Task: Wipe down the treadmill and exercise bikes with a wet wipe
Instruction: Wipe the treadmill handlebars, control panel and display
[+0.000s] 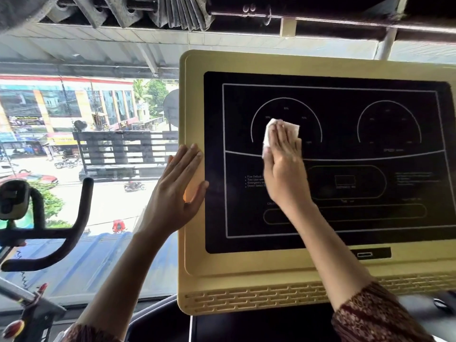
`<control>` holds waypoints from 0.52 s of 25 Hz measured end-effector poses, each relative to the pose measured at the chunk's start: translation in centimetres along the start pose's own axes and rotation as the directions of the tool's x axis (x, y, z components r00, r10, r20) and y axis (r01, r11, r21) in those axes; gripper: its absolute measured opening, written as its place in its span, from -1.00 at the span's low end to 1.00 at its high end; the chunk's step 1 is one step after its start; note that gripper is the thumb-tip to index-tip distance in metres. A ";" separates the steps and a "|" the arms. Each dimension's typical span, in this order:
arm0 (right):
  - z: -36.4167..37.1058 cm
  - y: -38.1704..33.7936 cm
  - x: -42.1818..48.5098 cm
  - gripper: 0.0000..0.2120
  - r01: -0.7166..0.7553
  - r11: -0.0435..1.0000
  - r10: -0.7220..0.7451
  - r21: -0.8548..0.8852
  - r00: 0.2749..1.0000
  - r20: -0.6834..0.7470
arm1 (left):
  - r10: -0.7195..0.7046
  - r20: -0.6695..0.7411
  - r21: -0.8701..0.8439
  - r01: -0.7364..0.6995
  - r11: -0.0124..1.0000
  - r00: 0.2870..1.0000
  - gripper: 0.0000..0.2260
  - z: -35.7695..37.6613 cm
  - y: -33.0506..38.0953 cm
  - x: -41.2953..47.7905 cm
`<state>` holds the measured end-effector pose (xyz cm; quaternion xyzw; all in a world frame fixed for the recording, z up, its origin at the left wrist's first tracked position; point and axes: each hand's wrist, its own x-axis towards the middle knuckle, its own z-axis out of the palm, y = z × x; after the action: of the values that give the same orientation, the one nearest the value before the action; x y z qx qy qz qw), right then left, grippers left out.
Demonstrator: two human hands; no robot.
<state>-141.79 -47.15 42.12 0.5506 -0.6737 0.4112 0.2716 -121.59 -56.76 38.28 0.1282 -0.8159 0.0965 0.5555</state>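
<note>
Grips flat open: right hand (283,166) on wet wipe (293,128), left hand (175,191) on console (246,267).

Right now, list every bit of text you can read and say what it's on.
"25%", "50%", "75%": left dial, treadmill console.
"SPEED": below right dial, faint.
"DISTANCE": centre oval, faint.
"Five Default", "Direct Select": console list, cut off by right hand.
Right-side console print, street shop signs: too blurred.
</note>
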 end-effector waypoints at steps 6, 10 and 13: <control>0.4 -1.7 -5.0 -0.56 0.526 0.849 -0.520 0.047 0.816 0.254 | 0.032 0.030 0.060 -0.034 0.998 0.999 -0.54 -0.6 -0.6 -1.0; -0.1 -0.5 -2.0 -0.57 0.277 0.961 -0.277 0.020 0.952 0.131 | -0.001 0.056 0.105 -0.005 0.994 0.998 -0.55 -1.6 -0.9 -2.9; 1.8 -4.5 0.6 -0.54 0.184 0.982 -0.188 0.046 0.973 0.134 | -0.052 0.072 0.102 0.045 0.994 0.996 -0.54 -1.8 -0.6 -3.9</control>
<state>-137.45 -49.24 42.80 0.6429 -0.6293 0.3562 0.2524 -118.44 -56.38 35.28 0.1793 -0.8268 0.1187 0.5198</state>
